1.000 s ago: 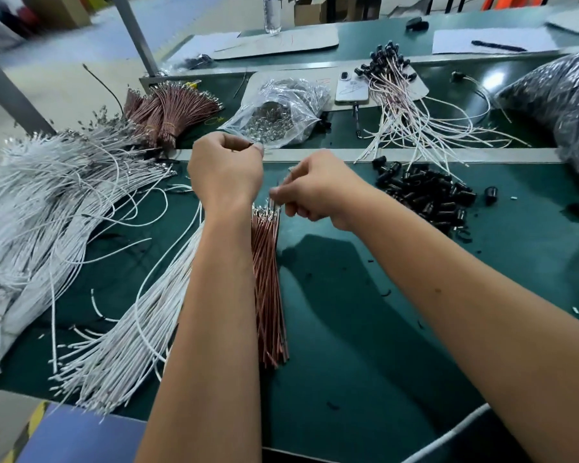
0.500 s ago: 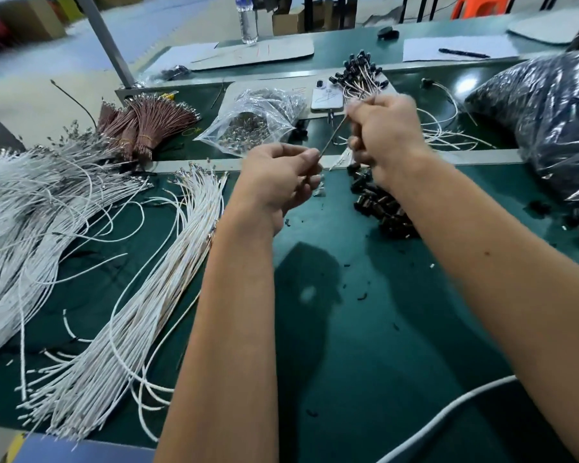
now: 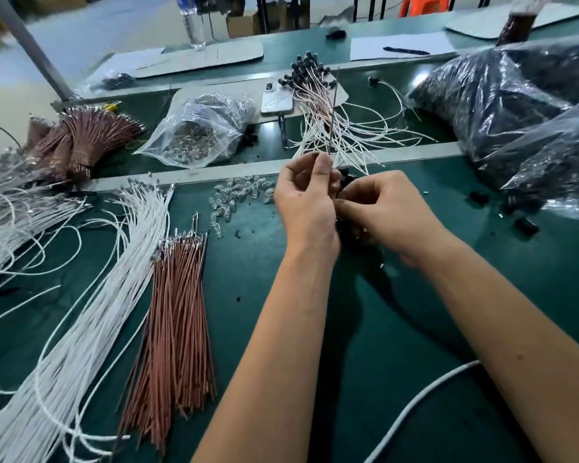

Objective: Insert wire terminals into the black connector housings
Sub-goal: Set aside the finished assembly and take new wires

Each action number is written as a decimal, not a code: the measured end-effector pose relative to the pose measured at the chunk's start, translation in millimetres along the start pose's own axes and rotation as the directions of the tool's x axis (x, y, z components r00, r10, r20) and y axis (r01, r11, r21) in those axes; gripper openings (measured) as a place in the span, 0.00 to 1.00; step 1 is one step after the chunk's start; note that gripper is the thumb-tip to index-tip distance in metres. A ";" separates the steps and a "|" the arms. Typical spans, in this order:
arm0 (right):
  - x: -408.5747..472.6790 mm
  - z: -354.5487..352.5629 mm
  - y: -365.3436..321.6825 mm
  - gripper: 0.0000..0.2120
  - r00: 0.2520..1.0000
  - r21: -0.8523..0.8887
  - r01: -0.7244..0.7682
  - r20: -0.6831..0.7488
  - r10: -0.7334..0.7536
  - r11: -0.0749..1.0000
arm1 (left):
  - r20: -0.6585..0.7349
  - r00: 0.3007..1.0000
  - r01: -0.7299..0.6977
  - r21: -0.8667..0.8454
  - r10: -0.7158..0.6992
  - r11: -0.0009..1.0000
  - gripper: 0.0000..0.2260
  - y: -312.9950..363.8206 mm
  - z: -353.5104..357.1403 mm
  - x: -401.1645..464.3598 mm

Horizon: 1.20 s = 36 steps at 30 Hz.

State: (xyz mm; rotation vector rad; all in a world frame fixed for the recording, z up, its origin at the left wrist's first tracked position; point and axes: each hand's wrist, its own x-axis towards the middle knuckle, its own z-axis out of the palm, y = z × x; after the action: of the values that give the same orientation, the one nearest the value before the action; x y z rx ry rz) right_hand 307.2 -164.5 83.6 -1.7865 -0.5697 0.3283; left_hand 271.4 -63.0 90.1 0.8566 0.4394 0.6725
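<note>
Housing: a black housing (image 3: 343,185) is partly visible between the two hands, above the green mat (image 3: 415,329); most of it is covered by fingers.
Wire: a thin dark wire (image 3: 332,118) rises upright from the left hand, its top end blurred against the finished pile behind.
Left hand: the left hand (image 3: 306,202) pinches the wire between thumb and fingertips, other fingers loosely curled.
Right hand: the right hand (image 3: 386,212) is curled, fingers closed around the housing; the exact grip is hidden.
Step in hand: judged as mating one terminal to one housing, just before or during insertion.
Next move: likely requires lining the terminal up with the housing cavity, then pushing straight along the wire until seated.
Supply: brown wires (image 3: 178,315) and white wires (image 3: 91,312) lie in bundles on the mat to the left; loose housings (image 3: 525,225) lie to the right.
Finished pile: wires with black housings fitted (image 3: 318,95) lie fanned out beyond the grey rail (image 3: 214,170).
Hidden: the terminal tip and cavity opening cannot be seen, so seating cannot be confirmed.
Unclear: contents of the clear bag (image 3: 198,128) and dark bags (image 3: 502,101) are too indistinct to name.
</note>
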 end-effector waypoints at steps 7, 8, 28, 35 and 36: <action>-1.3 2.8 7.1 0.12 0.999 -0.195 0.040 -0.002 -0.041 0.980 | 0.079 0.995 0.050 0.026 -0.052 0.998 0.05 -6.8 -8.1 1.8; -1.7 2.9 7.6 0.11 0.999 -0.178 0.036 -0.007 -0.037 0.983 | 0.092 0.994 0.053 0.033 -0.056 0.998 0.05 -6.9 -10.7 1.3; -3.4 -11.5 12.7 0.03 0.979 0.417 0.095 -0.204 -0.009 0.904 | 0.282 0.957 -0.203 0.508 0.060 0.837 0.10 -0.7 -52.7 3.6; -2.0 -10.4 15.0 0.04 0.976 0.330 0.082 -0.219 -0.009 0.941 | 0.286 0.956 -0.201 0.495 0.060 0.845 0.10 -2.2 -53.8 4.3; -1.9 -10.3 15.5 0.04 0.975 0.327 0.084 -0.221 -0.010 0.941 | 0.287 0.956 -0.201 0.493 0.060 0.847 0.11 -2.3 -53.9 4.5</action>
State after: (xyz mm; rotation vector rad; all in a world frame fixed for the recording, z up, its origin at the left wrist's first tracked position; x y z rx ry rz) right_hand 314.0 -177.2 71.6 -1.4535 -0.3749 0.1807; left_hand 243.0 -31.8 56.2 1.4849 0.3250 0.5599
